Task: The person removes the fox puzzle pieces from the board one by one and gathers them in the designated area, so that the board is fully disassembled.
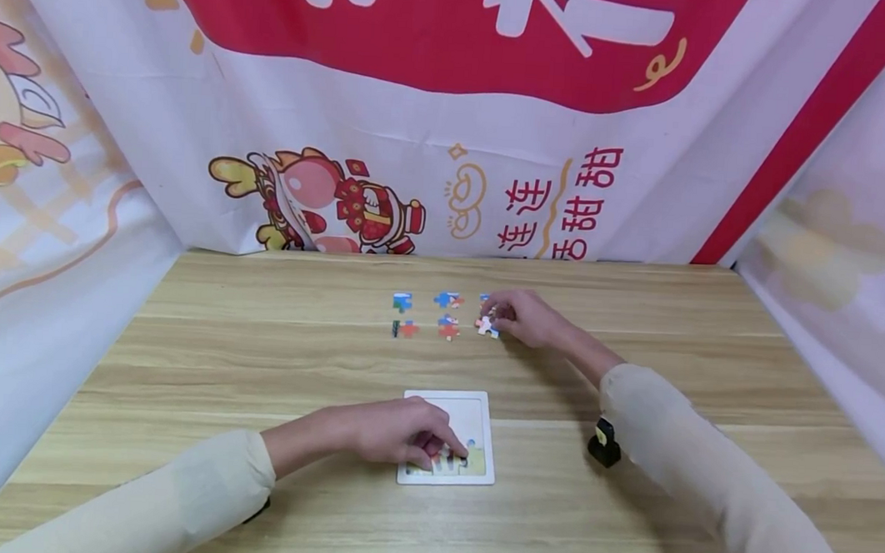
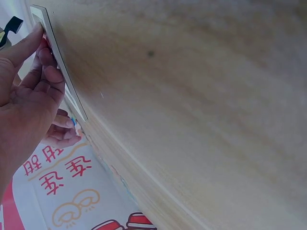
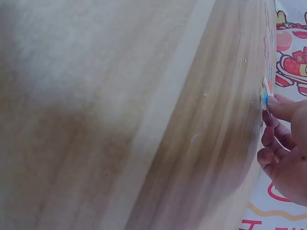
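- While both forearms reach in from the near edge, cream sleeves [image 1: 692, 457] cover them to just short of the wrists; a blk wrist device [image 1: 604, 444] shows under the R cuff.
- Square puzzle tray [image 1: 489, 446], w/ white rim, lies flat on the wood-grain surface [image 1: 183, 355], nearest the person & roughly mid.
- L hand [image 1: 404, 430] rests over the tray's near part, fingers loosely bent, index reaching to the R side, thumb tip down by the near edge; no pc gripped that I can see.
- Fitted pcs [image 1: 476, 459] sit along the tray's near part, yellow w/ a bit of blue at R, others partly under the L hand; pale tray bed shows beyond.
- R hand [image 1: 526, 317] is well past the tray, thumb & fingertips pinching a white-pink jigsaw pc [image 1: 488, 326] w/ blue on it, at the R end of the loose pcs; can't tell if it's clear of the surface.
- Loose pcs [image 1: 448, 327] lie in two rows, spaced apart: near row orange-red, far row mostly blue; far-R one partly hidden by the R hand.
- Behind the surface's far edge hangs a white cloth backdrop [image 1: 413, 129] w/ red panel, cartoon figure & red Chinese characters [image 1: 559, 203]; more printed cloth at both sides.
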Available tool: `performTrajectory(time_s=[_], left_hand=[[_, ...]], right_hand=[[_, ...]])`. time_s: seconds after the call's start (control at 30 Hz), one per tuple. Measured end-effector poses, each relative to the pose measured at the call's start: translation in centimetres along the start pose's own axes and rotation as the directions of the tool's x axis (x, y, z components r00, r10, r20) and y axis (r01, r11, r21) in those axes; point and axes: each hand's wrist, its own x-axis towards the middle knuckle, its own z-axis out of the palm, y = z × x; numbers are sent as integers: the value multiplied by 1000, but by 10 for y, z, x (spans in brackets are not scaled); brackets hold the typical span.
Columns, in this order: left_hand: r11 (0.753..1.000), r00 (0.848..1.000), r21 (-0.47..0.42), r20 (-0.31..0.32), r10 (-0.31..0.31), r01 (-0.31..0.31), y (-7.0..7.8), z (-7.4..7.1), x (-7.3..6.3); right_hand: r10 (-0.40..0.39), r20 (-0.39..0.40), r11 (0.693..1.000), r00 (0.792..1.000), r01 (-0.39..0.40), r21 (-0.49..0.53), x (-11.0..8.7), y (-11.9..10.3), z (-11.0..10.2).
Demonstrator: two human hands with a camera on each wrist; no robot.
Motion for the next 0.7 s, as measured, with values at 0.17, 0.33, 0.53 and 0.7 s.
performTrajectory(time_s=[0.17, 0.33, 0.53, 0.7], left_hand=[[1000, 1000, -12, 6, -14, 14, 1, -1, 0], [1000, 1000, -13, 8, -8, 8, 0, 0, 0], [1000, 1000, -14, 9, -16, 16, -1, 0, 1], [1000, 1000, -5, 8, -12, 12, -1, 0, 0]], right_hand=[[-3, 34, 1000, 999, 3, -8, 2, -1, -1], [-3, 40, 1000, 999, 3, -11, 3, 1, -1], [-7, 21, 999, 1000, 8, -34, 5, 3, 1], [34, 1, 998, 999, -34, -59, 4, 3, 2]])
